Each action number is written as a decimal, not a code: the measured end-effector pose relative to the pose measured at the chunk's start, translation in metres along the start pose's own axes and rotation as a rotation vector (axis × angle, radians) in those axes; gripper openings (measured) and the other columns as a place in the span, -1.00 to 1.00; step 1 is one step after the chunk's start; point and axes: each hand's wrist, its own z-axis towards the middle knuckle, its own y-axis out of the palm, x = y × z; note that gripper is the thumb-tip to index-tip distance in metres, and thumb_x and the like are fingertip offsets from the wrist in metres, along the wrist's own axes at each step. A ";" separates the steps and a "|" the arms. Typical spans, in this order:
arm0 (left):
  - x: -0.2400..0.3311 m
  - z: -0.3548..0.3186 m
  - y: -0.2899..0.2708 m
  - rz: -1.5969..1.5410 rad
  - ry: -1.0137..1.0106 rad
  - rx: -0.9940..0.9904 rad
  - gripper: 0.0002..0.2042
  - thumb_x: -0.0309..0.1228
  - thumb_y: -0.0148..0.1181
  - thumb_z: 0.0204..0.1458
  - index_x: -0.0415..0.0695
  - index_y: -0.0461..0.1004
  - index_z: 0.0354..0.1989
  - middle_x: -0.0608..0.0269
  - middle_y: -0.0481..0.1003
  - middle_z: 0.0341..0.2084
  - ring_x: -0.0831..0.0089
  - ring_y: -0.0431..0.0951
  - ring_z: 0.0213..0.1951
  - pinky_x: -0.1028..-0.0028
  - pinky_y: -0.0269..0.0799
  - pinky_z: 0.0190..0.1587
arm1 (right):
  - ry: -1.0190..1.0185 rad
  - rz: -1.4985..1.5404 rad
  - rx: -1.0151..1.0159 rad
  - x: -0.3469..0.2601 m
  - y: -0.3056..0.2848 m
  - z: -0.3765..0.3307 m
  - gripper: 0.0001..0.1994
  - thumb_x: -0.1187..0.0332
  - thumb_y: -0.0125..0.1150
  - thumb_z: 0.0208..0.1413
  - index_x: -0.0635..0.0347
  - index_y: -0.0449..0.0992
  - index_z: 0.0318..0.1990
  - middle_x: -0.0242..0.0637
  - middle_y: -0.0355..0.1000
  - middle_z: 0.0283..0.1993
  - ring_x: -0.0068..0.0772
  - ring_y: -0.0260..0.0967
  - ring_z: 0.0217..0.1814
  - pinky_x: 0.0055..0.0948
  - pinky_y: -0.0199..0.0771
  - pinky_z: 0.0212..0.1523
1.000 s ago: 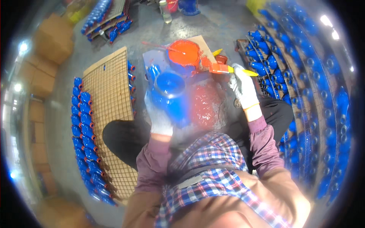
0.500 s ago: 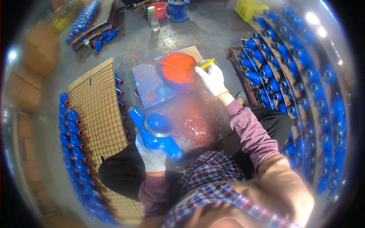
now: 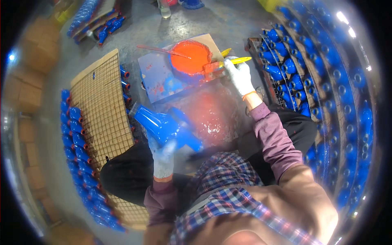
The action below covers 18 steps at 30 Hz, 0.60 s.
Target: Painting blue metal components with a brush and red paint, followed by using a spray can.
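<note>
My left hand [image 3: 163, 157], in a white glove, grips a glossy blue valve body [image 3: 159, 124] from below. Its long neck points up and left, and motion blurs its right side. My right hand [image 3: 240, 75], also gloved, is closed around the yellow handle of a paintbrush [image 3: 237, 61]. The brush's orange-coated bristles rest by the right rim of a bowl of orange-red paint [image 3: 190, 55]. A reddish stick [image 3: 157, 50] leans across the bowl's left rim. Behind the brush, a second yellow handle [image 3: 226, 52] shows beside the bowl.
Under the bowl lies a paint-stained board [image 3: 157, 85]. Blue valve bodies [image 3: 296, 81] fill racks on the right. To the left, a wire mesh rack [image 3: 100, 98] on cardboard has red-ended blue parts [image 3: 77, 139] along its edge. Cardboard boxes [image 3: 30, 90] stand at the far left.
My left hand has tilted the valve body, so its round face no longer points up. My right hand has moved slightly right and down, and the brush's bristles now show at the bowl's rim.
</note>
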 end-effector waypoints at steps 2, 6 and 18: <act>0.009 -0.003 0.013 0.749 0.247 -0.098 -0.25 -0.30 0.44 -0.21 -0.15 0.27 0.23 0.11 0.40 0.06 0.20 0.48 0.04 0.21 0.42 0.10 | 0.171 0.069 -0.068 0.001 -0.020 -0.015 -0.79 0.25 0.20 0.25 0.22 0.53 -0.15 -0.35 0.51 -0.37 -0.57 0.43 -0.43 -0.62 0.38 -0.42; 0.028 -0.011 0.052 1.015 0.622 -0.276 -0.25 -0.27 0.52 -0.32 -0.17 0.35 0.14 0.04 0.38 0.02 0.09 0.44 0.05 0.18 0.37 0.13 | 0.396 0.625 -0.209 -0.011 -0.048 -0.050 -0.71 0.24 0.16 0.31 0.28 0.48 0.03 -0.34 0.50 -0.24 -0.55 0.45 -0.36 -0.58 0.45 -0.39; 0.067 0.023 0.111 1.387 1.605 -1.351 -0.58 -0.18 0.27 0.02 0.28 0.38 0.09 0.20 0.24 0.08 -0.16 0.35 0.10 -0.09 0.61 -0.10 | -0.271 -0.322 -0.229 -0.117 -0.064 -0.076 -0.54 0.00 0.07 0.28 0.34 0.52 -0.17 -0.08 0.46 -0.42 -0.16 0.47 -0.37 -0.26 0.43 -0.28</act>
